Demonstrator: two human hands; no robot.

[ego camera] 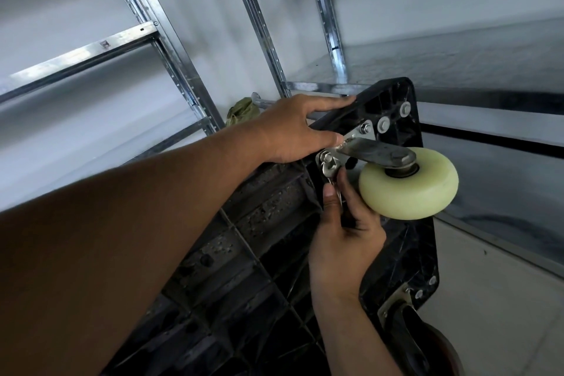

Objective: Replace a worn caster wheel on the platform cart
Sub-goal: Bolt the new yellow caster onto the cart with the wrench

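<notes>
From the head camera, the black platform cart (274,253) stands tipped on edge across the centre and lower part of the frame, its ribbed underside towards the viewer. The cream caster wheel (409,183) sits at centre right, carried by a metal bracket (375,151) whose plate is bolted near the cart's upper corner. The left hand (293,128), reaching in from the lower left, lies flat over the cart's upper edge with its fingers straight and spread, the thumb tip right beside the bracket. Below it, the right hand (345,235) has its fingers curled round the dark handle of a metal tool (331,169), whose silver head meets a nut (326,157) at the plate's lower-left corner; I cannot tell what kind of tool it is. A second, dark caster (409,333) is mounted at the lower right. Galvanised shelving (171,49) fills the upper frame, with a green cloth (242,110) behind the left hand.
</notes>
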